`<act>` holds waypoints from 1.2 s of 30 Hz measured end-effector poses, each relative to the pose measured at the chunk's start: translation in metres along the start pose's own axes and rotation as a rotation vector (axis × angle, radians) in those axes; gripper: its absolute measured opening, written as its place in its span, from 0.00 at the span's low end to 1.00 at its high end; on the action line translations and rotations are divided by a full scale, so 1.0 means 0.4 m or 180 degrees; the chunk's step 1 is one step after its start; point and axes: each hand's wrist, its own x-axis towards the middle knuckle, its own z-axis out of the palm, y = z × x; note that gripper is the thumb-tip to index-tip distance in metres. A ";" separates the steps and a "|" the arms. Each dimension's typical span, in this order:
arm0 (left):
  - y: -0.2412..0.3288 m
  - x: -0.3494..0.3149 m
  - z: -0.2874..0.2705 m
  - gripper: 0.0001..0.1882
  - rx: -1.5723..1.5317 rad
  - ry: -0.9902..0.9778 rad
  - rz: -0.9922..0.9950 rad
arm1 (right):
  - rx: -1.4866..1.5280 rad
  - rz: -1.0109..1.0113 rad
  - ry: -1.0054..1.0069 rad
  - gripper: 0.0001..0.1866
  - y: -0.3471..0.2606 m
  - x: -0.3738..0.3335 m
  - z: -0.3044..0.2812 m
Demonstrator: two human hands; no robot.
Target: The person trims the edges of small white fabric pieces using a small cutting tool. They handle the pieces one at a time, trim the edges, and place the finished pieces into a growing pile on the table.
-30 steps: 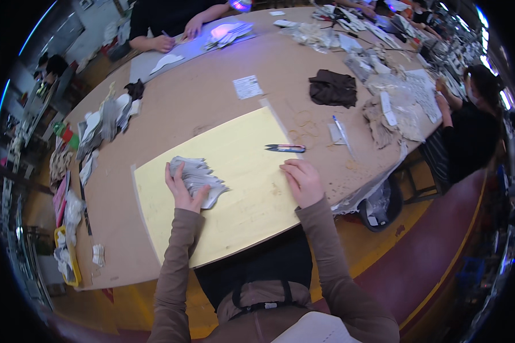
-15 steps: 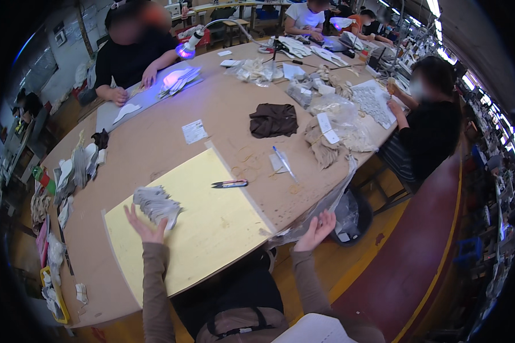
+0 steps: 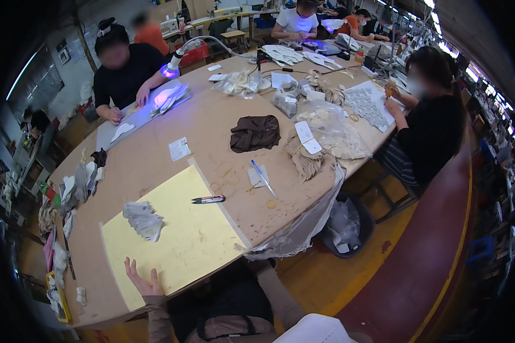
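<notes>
My left hand is raised over the near edge of the yellow sheet, fingers spread, holding nothing. Beyond it on the sheet, apart from the hand, lies a fanned stack of grey fabric pieces. Thread snips rest at the sheet's far right edge. From the lower edge my right forearm in its brown sleeve reaches to the table's near edge. The right hand itself is hidden there, below the tabletop beside hanging clear plastic.
A brown folded cloth, a pen and a beige bundle with a white tag lie on the table. A dark bin stands at the right. Two co-workers sit across, one by a lamp. Fabric piles line the left.
My left hand has drawn back from the grey stack toward me, leaving it on the sheet. My right hand has dropped from beside the table out of sight. The view has shifted slightly.
</notes>
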 end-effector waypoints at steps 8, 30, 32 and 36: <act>0.012 -0.007 0.002 0.26 0.0215 0.0151 0.0182 | -0.0037 -0.0460 0.0020 0.20 -0.110 -0.068 0.062; 0.028 -0.007 -0.009 0.17 -0.0342 -0.0034 0.0722 | -0.0332 -0.1345 -0.0316 0.20 -0.228 -0.214 0.198; 0.029 -0.009 -0.010 0.17 -0.0425 0.0013 0.0874 | -0.0421 -0.1373 -0.0303 0.20 -0.217 -0.223 0.185; 0.030 -0.005 -0.015 0.16 -0.0463 0.0075 0.0940 | -0.0632 -0.1416 -0.0304 0.21 -0.199 -0.220 0.196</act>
